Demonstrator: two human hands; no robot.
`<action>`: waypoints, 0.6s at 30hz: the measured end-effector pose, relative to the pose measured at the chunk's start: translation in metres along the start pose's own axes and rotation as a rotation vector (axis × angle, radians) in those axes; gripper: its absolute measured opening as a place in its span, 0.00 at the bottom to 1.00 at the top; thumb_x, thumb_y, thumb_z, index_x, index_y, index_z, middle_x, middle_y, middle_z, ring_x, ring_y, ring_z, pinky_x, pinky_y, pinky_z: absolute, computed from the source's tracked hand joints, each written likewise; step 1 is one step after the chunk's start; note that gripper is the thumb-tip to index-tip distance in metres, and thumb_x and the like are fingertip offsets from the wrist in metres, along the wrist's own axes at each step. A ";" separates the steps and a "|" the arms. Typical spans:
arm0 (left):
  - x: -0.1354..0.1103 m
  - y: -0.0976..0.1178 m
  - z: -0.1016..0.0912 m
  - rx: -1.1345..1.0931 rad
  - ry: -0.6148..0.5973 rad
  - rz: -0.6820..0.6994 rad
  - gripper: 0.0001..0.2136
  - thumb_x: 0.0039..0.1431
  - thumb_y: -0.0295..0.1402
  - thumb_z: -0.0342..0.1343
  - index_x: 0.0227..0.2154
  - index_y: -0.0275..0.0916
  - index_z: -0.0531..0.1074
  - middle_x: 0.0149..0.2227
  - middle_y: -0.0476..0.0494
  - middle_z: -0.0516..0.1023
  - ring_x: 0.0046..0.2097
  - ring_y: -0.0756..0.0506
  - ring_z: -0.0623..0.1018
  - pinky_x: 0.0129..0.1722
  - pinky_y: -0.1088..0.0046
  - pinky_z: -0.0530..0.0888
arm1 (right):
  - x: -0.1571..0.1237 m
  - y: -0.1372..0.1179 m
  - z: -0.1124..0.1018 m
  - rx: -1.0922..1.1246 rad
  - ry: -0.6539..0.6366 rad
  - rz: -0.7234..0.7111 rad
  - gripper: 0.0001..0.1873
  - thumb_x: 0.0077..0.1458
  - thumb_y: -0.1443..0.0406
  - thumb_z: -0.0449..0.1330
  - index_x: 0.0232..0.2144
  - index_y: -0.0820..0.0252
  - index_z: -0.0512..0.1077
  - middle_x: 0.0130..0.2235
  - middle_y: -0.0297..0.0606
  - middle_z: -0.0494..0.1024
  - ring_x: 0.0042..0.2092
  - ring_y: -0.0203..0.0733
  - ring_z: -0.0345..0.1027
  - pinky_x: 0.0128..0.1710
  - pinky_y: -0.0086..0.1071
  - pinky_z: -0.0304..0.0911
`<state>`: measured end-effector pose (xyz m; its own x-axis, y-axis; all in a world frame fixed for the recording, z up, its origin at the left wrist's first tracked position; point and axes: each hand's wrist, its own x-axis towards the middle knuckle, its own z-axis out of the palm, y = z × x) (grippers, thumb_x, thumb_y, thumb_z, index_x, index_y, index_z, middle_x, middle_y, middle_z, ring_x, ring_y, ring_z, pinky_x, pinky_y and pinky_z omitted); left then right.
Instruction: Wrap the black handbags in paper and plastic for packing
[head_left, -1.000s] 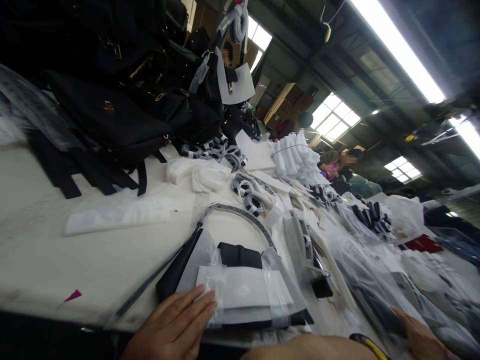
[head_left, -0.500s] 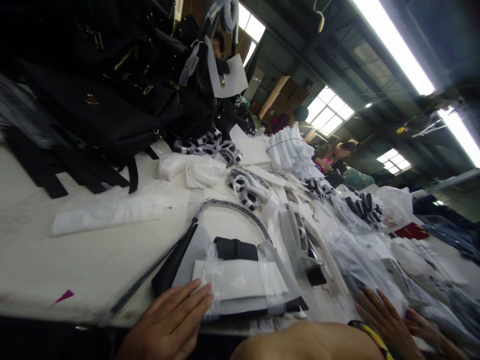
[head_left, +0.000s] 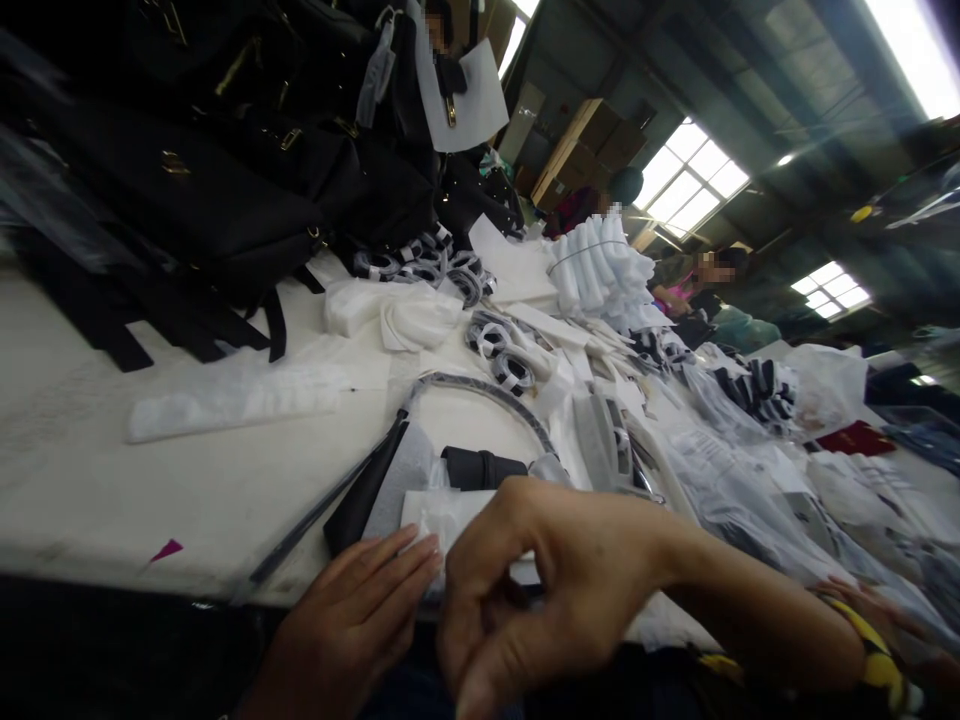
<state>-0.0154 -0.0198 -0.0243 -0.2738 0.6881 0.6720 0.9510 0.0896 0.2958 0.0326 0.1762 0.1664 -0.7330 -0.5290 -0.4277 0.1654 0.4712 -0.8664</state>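
While the left hand (head_left: 352, 625) lies spread flat on the near left corner of the bag (head_left: 480, 468), the right hand (head_left: 555, 590) curls directly over its middle. Whether that grip pinches wrapping I cannot tell. The bag lies crosswise at the worktop (head_left: 150, 490) edge, handle (head_left: 487, 395) arching away.

A: Which colours are seen at the near edge of the bench (head_left: 90, 480)?
B: The bench itself is covered in off-white. A black handbag (head_left: 480, 468) is seen under clear film, its paper sheet (head_left: 442, 508) white, and a scrap (head_left: 166, 550) is coloured magenta.
A: And farther back?
B: The piled bags (head_left: 225, 200) are black with gold-toned fittings (head_left: 176, 165). The strap coils (head_left: 510, 372) are striped black and white. The foam sheet (head_left: 232, 400) is white, the cardboard boxes (head_left: 592, 150) brown, one card (head_left: 855, 438) dark red. A wristband (head_left: 874, 660) is banded yellow and black
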 end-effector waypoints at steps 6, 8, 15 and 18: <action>-0.002 0.001 0.001 0.022 -0.059 -0.004 0.19 0.62 0.22 0.50 0.55 0.40 0.70 0.56 0.46 0.76 0.58 0.46 0.71 0.57 0.67 0.67 | 0.050 0.037 -0.046 -0.527 -0.030 0.114 0.11 0.55 0.58 0.65 0.36 0.60 0.79 0.30 0.31 0.79 0.29 0.30 0.67 0.29 0.23 0.57; -0.005 0.001 0.003 0.016 -0.070 -0.035 0.20 0.63 0.22 0.49 0.56 0.42 0.70 0.57 0.45 0.73 0.58 0.45 0.71 0.56 0.66 0.69 | 0.060 0.050 -0.046 -0.651 -0.072 0.127 0.10 0.54 0.59 0.65 0.36 0.59 0.79 0.30 0.30 0.80 0.29 0.31 0.68 0.29 0.24 0.55; -0.010 0.003 0.006 0.029 -0.039 -0.112 0.21 0.62 0.22 0.49 0.55 0.46 0.72 0.56 0.42 0.72 0.60 0.42 0.68 0.57 0.65 0.68 | 0.082 0.045 -0.039 -1.009 -0.146 0.192 0.10 0.55 0.57 0.63 0.35 0.55 0.80 0.33 0.34 0.82 0.34 0.40 0.74 0.26 0.29 0.52; -0.007 -0.001 0.005 0.022 -0.052 -0.011 0.21 0.62 0.22 0.49 0.56 0.42 0.70 0.58 0.46 0.73 0.61 0.45 0.67 0.62 0.68 0.62 | 0.091 0.033 -0.031 -1.183 -0.182 0.225 0.08 0.58 0.64 0.60 0.33 0.59 0.80 0.32 0.39 0.82 0.34 0.44 0.76 0.24 0.30 0.52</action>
<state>-0.0136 -0.0213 -0.0331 -0.2770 0.7235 0.6323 0.9511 0.1130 0.2874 -0.0489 0.1657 0.1072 -0.6465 -0.3988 -0.6503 -0.4961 0.8674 -0.0388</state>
